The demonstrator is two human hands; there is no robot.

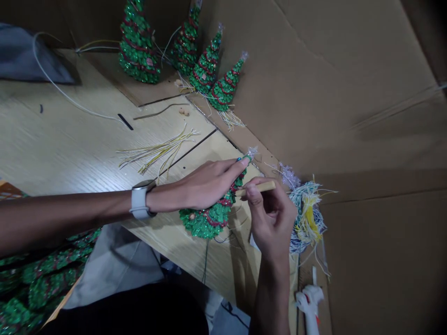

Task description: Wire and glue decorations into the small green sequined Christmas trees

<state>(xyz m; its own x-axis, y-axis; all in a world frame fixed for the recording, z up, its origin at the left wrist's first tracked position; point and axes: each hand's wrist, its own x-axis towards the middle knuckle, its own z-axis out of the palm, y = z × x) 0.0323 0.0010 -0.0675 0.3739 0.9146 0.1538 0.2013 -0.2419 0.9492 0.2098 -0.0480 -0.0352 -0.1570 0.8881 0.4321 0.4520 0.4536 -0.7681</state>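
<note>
My left hand [209, 181], with a watch on its wrist, is closed around the upper part of a small green Christmas tree [206, 221]. Red garland winds round this tree, and a clear star [252, 152] tops it, just past my left thumb. Between the thumb and fingers of my right hand [270, 216] is a short tan stick [260, 188]. Its tip meets the tree's side at the red garland, close to my left fingers. A dark thread hangs below the tree's base.
More decorated trees [139, 46] stand along the cardboard wall [314, 93]. Cut yellow and white strings [157, 151] lie on the table. A string bundle [307, 218] and a white glue gun [310, 302] are at right. Several trees fill a box [52, 274] at lower left.
</note>
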